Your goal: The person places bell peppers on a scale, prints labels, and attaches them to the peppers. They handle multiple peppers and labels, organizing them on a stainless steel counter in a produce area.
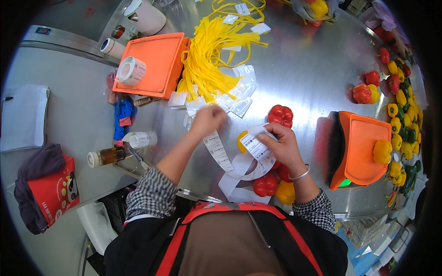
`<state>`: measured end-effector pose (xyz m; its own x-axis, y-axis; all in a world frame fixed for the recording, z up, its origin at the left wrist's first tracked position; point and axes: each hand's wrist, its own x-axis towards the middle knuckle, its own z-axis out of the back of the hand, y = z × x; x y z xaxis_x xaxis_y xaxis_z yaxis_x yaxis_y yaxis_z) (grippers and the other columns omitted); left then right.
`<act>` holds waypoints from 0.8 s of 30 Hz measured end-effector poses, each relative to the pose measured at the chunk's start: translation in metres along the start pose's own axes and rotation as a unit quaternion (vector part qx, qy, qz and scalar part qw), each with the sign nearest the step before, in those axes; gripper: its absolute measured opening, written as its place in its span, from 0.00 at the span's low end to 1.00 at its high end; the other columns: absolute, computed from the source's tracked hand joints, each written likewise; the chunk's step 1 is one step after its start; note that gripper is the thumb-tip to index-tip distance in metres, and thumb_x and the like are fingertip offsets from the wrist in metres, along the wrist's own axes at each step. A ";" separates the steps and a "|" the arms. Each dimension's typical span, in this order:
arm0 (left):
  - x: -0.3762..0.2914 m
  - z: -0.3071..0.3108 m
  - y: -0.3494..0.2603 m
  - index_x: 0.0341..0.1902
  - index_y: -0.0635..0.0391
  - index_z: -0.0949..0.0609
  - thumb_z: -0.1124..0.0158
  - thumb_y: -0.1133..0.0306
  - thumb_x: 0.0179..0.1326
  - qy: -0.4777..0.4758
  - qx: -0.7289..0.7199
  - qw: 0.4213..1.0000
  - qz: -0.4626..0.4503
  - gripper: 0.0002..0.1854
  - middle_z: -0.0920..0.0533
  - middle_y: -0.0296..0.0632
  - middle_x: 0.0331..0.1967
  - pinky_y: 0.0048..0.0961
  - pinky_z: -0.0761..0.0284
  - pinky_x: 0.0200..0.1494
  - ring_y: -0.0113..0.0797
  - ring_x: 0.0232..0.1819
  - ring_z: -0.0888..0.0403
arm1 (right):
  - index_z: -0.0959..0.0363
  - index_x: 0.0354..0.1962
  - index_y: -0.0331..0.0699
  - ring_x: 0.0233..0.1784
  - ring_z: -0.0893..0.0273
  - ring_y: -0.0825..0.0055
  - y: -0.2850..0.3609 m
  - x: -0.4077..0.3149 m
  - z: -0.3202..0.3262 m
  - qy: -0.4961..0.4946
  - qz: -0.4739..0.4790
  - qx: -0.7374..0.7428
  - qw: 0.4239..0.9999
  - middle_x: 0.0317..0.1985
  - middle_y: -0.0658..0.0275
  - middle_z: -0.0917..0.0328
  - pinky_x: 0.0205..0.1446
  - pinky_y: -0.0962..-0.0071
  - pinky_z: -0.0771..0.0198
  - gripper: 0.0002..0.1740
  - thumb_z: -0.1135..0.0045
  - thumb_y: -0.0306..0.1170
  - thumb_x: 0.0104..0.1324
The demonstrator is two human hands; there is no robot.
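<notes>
My right hand point(285, 145) pinches the printed end of a strip of white labels point(255, 143) between thumb and fingers. The strip loops down and curls back up towards my left hand point(210, 120), which is blurred over a pile of clear plastic and white tags point(238, 100). Whether the left fingers hold anything is not plain. Above that hand spreads a bundle of yellow straps point(210, 58), some ending in white tags. Red bell peppers point(280, 116) and yellow bell peppers point(285, 193) lie around and partly under the label strip by my right hand.
An orange-topped scale point(366, 148) bears a yellow pepper on the right. Another orange scale point(152, 65) carries a label roll point(132, 70). Many peppers point(402, 114) line the far right edge near another person's arm point(400, 43). A lidded jar point(107, 157) stands left.
</notes>
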<state>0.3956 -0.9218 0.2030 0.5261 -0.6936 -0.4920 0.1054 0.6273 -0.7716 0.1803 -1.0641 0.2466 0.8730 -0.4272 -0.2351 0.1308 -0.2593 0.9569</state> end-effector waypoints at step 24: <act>0.008 -0.016 -0.044 0.34 0.64 0.18 0.40 0.58 0.62 -0.079 -0.323 0.941 0.057 0.18 0.23 0.38 0.21 0.20 0.27 0.23 0.25 0.21 0.26 | 0.23 0.27 0.32 0.22 0.27 0.84 -0.004 0.045 -0.032 -0.016 -0.028 -0.149 0.988 0.20 0.66 0.22 0.26 0.81 0.33 0.15 0.36 0.38 0.57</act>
<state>0.3817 -0.9604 0.2268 0.6278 -0.5406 -0.5600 -0.4680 0.3127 -0.8265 0.2342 -1.0543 0.2377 0.8461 -0.4477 -0.2894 0.3151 -0.0179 0.9489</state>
